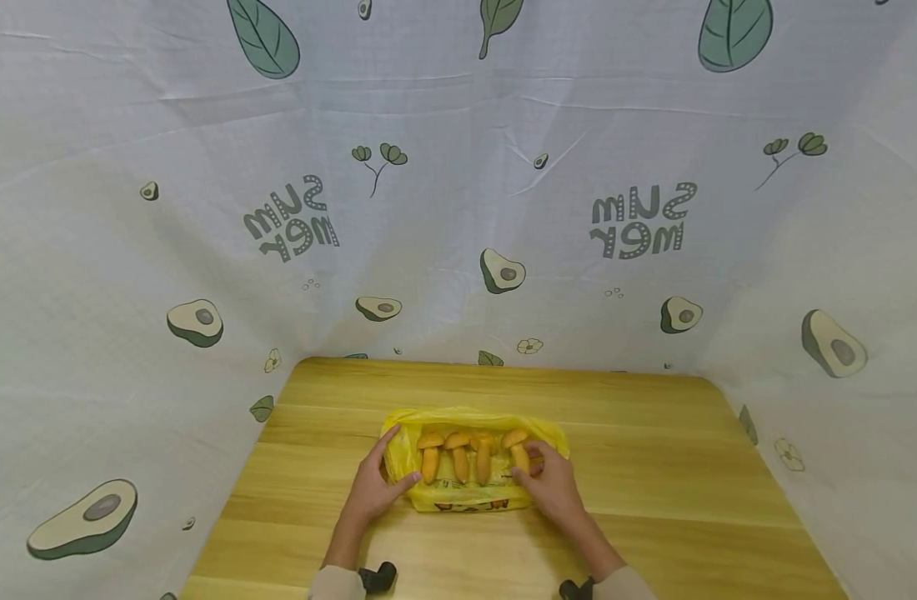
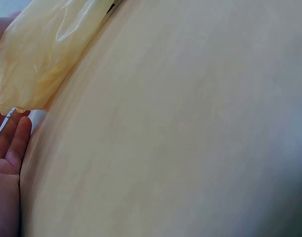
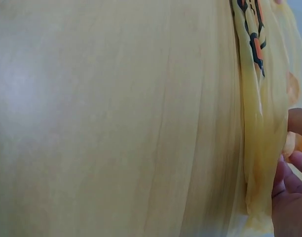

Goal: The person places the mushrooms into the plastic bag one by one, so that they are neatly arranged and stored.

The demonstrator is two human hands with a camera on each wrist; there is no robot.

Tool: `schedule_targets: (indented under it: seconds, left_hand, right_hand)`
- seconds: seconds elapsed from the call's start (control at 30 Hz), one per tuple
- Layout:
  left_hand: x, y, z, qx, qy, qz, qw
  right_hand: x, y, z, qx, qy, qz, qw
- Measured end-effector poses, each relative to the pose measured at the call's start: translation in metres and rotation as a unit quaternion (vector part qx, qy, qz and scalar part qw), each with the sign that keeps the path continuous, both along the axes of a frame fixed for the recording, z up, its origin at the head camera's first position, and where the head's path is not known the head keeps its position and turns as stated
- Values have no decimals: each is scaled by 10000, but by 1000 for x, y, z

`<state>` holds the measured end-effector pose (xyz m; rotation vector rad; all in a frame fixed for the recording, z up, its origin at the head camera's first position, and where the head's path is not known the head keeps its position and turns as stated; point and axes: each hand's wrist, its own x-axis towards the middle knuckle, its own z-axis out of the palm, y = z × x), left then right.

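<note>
Several orange-brown mushrooms with thick stems lie side by side in an open yellow plastic bag (image 1: 473, 503), caps toward the far side. At the right end of the row, my right hand (image 1: 554, 483) holds the last mushroom (image 1: 519, 455) between thumb and fingers. In the right wrist view part of this hand (image 3: 293, 197) shows behind the bag's wall. My left hand (image 1: 374, 483) rests at the bag's left end, thumb over the near rim and index finger along the side. Its other fingers (image 2: 20, 140) look straight beside the plastic in the left wrist view.
The bag lies on a wood-grain table (image 1: 638, 467). A white cloth (image 1: 458, 200) printed with avocados and leaves hangs behind and at both sides. Dark wrist mounts (image 1: 378, 577) sit near both sleeves.
</note>
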<state>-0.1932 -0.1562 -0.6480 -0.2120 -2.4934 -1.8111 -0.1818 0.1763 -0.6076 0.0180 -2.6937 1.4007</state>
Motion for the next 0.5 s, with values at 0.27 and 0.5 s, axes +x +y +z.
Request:
schedule_targets:
  seconds: [0.27, 0.5]
  left_hand:
    - [1, 0, 2, 13, -11, -165, 9999]
    - [2, -1, 3, -128, 20, -262, 9996]
  right_hand:
    - [-3, -3, -7, 272, -10, -6, 9996]
    - [-2, -2, -7, 428, 38, 10, 9991]
